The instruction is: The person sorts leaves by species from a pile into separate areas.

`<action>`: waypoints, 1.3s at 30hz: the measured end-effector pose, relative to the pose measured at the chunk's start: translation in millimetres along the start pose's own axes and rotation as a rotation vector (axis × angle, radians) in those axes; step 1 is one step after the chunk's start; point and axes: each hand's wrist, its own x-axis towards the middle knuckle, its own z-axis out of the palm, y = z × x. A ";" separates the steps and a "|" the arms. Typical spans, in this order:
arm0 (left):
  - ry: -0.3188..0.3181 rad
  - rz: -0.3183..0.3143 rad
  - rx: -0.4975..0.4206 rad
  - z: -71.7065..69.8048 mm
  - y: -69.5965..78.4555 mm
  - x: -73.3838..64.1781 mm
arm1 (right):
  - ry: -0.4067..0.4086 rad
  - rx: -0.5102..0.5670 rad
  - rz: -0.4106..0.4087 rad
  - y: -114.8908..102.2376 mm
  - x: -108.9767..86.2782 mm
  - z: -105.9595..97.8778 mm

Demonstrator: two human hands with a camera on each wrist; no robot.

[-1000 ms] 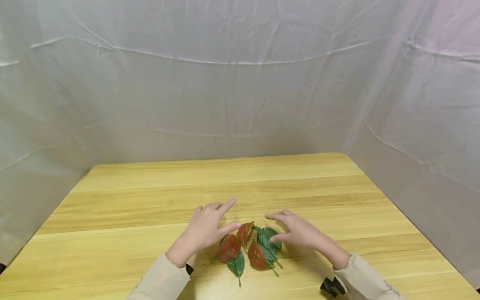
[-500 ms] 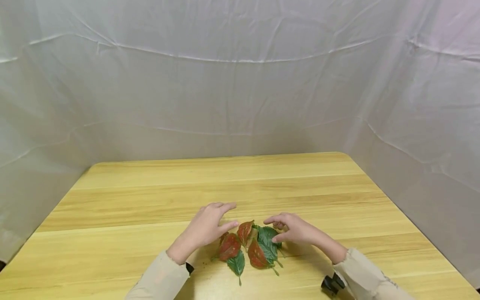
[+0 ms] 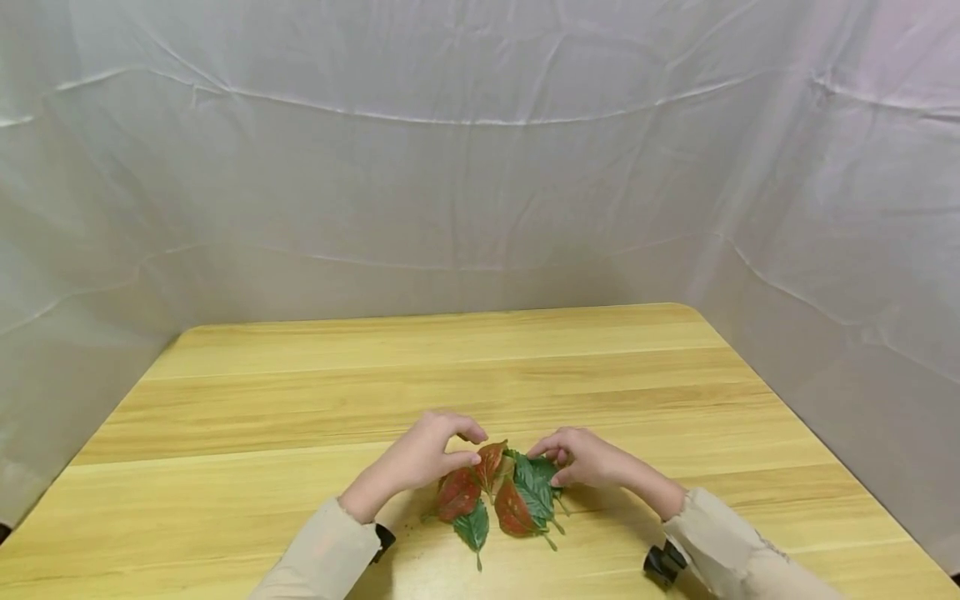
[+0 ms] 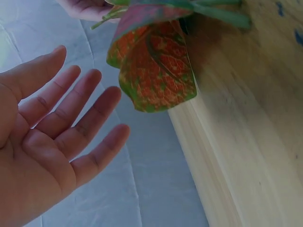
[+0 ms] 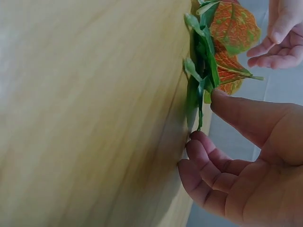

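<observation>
A small heap of leaves lies on the wooden table, with red leaves (image 3: 458, 495) on the left and green leaves (image 3: 532, 483) on the right. My left hand (image 3: 426, 452) hovers just beside the upper red leaf (image 3: 491, 463), its fingers loosely bent and holding nothing. In the left wrist view a mottled orange-red leaf (image 4: 156, 68) is close to those fingertips but apart from them. My right hand (image 3: 592, 460) is at the right edge of the green leaves. In the right wrist view its thumb touches or nearly touches a green leaf, with the bent fingers around the leaf's end and a gap between.
The pale wooden table (image 3: 315, 375) stretches out around the heap. Grey-white cloth (image 3: 480, 192) hangs behind it and along both sides. Dark wrist straps (image 3: 663, 565) show under the beige sleeves (image 3: 322, 550).
My left hand's fingers have bent inward and come lower, nearer the upper red leaf. My right hand's fingers have curled down toward the green leaves. The leaves look unmoved.
</observation>
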 end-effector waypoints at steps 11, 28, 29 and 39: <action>-0.088 0.008 -0.138 5.4 1.5 4.5 | -0.020 -0.019 0.009 2.7 -0.9 2.2; -0.184 -0.001 -0.211 13.4 6.0 9.5 | -0.037 -0.024 -0.012 5.8 -1.4 3.4; -0.185 -0.002 -0.216 13.7 5.9 9.8 | -0.038 -0.022 -0.013 6.1 -1.3 3.6; -0.223 0.009 -0.222 19.8 5.2 12.2 | -0.041 -0.003 0.002 5.6 -2.7 4.2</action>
